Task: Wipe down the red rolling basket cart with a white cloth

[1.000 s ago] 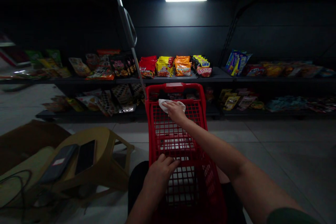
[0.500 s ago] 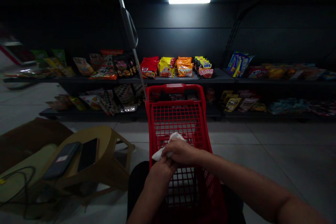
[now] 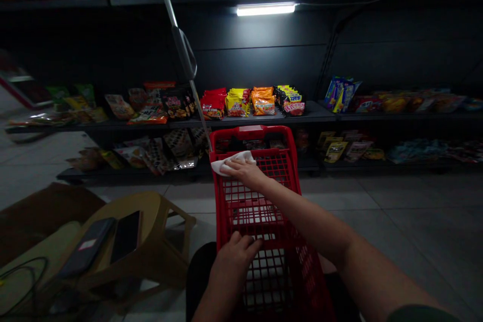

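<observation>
A tall red plastic mesh shopping basket (image 3: 249, 201) stands upright in front of me. My right hand (image 3: 246, 171) presses a crumpled white cloth (image 3: 231, 162) against the basket's upper left edge, near its far end. My left hand (image 3: 234, 263) rests lower down, fingers curled over a red crossbar of the basket. The two hands are well apart. The basket's inside is mostly dark, and what lies in it cannot be made out.
A thin metal pole with a loop handle (image 3: 184, 53) rises from the basket's far left corner. Dark shelves of snack packets (image 3: 249, 103) stand beyond it. At lower left, a tan plastic stool (image 3: 158, 221) holds a phone (image 3: 126, 236) and a dark tablet-like device (image 3: 86, 246).
My right hand and the cloth have moved from the basket's middle, beside my left hand, up to its far left edge. My left hand has gone slightly lower on the basket.
</observation>
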The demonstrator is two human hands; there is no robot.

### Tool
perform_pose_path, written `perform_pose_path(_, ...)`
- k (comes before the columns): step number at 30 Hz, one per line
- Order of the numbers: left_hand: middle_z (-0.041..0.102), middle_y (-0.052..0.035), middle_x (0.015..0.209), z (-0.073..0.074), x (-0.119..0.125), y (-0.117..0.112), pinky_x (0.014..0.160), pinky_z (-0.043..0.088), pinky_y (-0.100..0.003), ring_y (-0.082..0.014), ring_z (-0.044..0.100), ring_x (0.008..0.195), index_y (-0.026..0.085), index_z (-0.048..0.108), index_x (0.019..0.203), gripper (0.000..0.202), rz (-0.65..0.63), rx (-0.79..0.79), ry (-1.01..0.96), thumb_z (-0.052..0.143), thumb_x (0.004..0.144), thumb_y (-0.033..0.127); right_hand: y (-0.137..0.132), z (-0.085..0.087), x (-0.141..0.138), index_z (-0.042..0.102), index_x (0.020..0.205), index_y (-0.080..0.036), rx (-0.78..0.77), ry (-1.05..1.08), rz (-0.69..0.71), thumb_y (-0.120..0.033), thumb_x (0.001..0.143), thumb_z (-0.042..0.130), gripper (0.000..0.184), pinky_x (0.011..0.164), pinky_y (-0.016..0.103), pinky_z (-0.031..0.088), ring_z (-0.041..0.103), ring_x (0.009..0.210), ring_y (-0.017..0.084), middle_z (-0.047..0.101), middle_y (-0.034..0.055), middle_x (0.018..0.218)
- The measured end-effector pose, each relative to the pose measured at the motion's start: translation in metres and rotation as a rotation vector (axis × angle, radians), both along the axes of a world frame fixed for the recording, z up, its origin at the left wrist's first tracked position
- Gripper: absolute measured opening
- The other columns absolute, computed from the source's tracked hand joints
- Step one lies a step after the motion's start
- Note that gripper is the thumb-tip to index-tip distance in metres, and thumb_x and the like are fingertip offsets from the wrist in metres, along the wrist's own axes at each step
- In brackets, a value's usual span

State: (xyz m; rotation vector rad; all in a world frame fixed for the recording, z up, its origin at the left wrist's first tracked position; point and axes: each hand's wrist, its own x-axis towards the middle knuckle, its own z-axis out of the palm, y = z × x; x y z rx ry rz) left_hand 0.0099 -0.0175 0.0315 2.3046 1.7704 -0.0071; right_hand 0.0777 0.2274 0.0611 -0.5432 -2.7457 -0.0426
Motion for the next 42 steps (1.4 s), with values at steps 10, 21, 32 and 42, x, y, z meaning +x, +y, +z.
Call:
perform_pose_path(10,0.065,-0.0011,0.125,0.003,0.002,-0.001,0.087,0.052,-0.034,-0.0223,0.053,0.109,0.034,0.052,0.138,0.050,0.002,0.003,-0.031,0.053,0.092,0.014,0.016,-0.001,0.117,0.053,0.140,-0.030,-0.221,0.193,-0.275,-0.006,0.092,0.044,0.054,0.105,0.033,0.042,0.051,0.129,0.018,0.055,0.0043,0.142)
perform_pose_path(21,0.067,-0.0035,0.120,0.010,0.005,-0.004,0.086,0.052,-0.032,-0.0220,0.054,0.109,0.033,0.055,0.136,0.049,0.021,0.014,-0.018,0.052,0.092,0.012,-0.065,0.009,0.112,0.066,0.121,-0.021,-0.809,0.333,-0.050,-0.011,0.089,0.044,0.040,0.084,0.027,0.051,0.066,0.097,0.015,0.070,0.0033,0.111)
perform_pose_path(32,0.065,-0.0022,0.124,0.001,0.002,-0.002,0.086,0.053,-0.031,-0.0218,0.053,0.109,0.034,0.051,0.139,0.058,0.010,0.020,0.011,0.050,0.089,0.005,-0.010,0.007,0.089,0.047,0.145,-0.023,-0.094,0.178,-0.365,-0.023,0.094,0.050,0.052,0.117,0.042,0.031,0.039,0.141,0.024,0.045,0.0082,0.152)
perform_pose_path(42,0.065,-0.0040,0.124,0.008,0.004,-0.002,0.084,0.052,-0.030,-0.0210,0.053,0.108,0.033,0.052,0.139,0.053,0.002,0.020,0.013,0.050,0.092,0.010,-0.025,-0.015,0.078,0.062,0.130,-0.031,-0.251,0.244,-0.274,0.000,0.084,0.047,0.057,0.109,0.035,0.043,0.053,0.131,0.018,0.046,0.0013,0.151)
